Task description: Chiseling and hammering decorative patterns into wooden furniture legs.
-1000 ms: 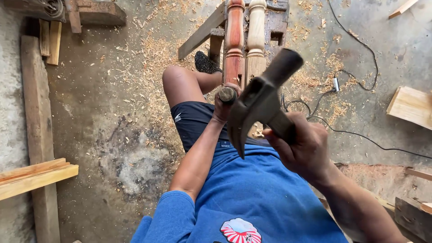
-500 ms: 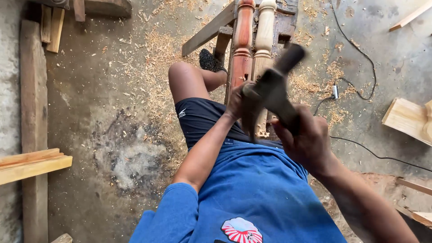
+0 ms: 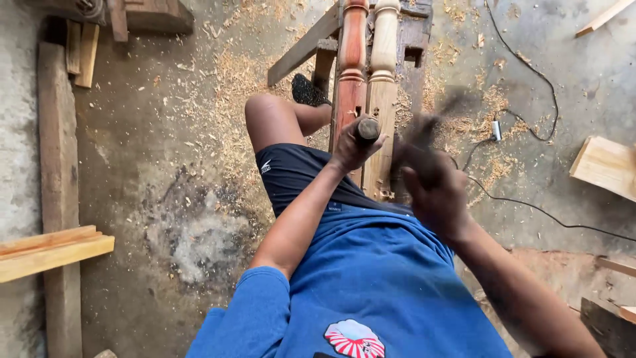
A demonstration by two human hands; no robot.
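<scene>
My left hand (image 3: 351,149) grips a chisel with a round dark wooden handle (image 3: 366,130), held upright against the reddish turned wooden post (image 3: 351,59). A pale turned post (image 3: 383,73) lies right beside the reddish one. My right hand (image 3: 434,189) holds a hammer (image 3: 424,132) that is blurred with motion, its head just right of the chisel handle. Both posts rest on a dark wooden bench (image 3: 324,40) in front of my bent knee.
Sawdust and wood chips cover the concrete floor (image 3: 165,199). Planks (image 3: 46,248) lie at the left, a pale wooden block (image 3: 606,166) at the right. A black cable (image 3: 530,73) with a small white plug runs across the floor on the right.
The hammer in my right hand has swung down from its raised position toward the chisel handle and is now blurred. My left hand stays on the chisel.
</scene>
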